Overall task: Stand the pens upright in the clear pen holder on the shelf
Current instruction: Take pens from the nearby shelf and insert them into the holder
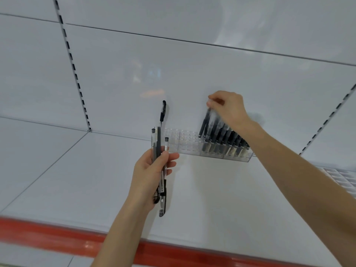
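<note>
A clear pen holder (185,143) with rows of holes stands on the white shelf (86,180) against the back panel. Its right half is filled with several black pens (227,138) standing tilted; its left half is bare. My right hand (227,106) pinches the top of one pen (205,122) at the left edge of that group, its lower end in the holder. My left hand (152,174) grips a bundle of several pens (160,151) in front of the holder's left end, one pen sticking up higher than the others.
The shelf has a red strip (77,241) along its front edge. Slotted uprights (73,64) run up the back panel on the left and on the right. A white wire grid (342,178) lies at the shelf's far right.
</note>
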Demonstrator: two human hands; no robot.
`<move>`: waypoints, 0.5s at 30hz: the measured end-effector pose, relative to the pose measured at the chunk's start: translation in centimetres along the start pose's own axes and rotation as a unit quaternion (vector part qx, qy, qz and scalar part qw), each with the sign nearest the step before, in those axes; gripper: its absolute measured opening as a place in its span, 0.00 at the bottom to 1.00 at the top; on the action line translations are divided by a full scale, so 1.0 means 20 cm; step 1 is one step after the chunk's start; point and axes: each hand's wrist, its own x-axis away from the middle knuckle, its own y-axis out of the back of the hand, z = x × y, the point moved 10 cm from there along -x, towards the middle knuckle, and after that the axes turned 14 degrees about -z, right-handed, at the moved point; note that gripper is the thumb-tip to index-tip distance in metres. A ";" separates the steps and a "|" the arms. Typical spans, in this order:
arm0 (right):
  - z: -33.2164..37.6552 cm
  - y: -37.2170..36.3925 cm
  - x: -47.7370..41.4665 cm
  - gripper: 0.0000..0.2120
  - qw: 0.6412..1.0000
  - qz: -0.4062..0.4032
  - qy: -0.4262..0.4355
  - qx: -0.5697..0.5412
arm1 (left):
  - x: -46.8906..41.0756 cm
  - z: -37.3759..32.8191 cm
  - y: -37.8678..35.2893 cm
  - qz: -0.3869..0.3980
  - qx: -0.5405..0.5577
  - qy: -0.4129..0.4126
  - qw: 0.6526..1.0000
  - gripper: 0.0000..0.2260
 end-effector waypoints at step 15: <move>0.03 -0.15 0.09 0.16 0.960 0.108 0.158 0.203 | 0.00 -0.04 -0.04 0.006 0.117 0.020 0.993 0.11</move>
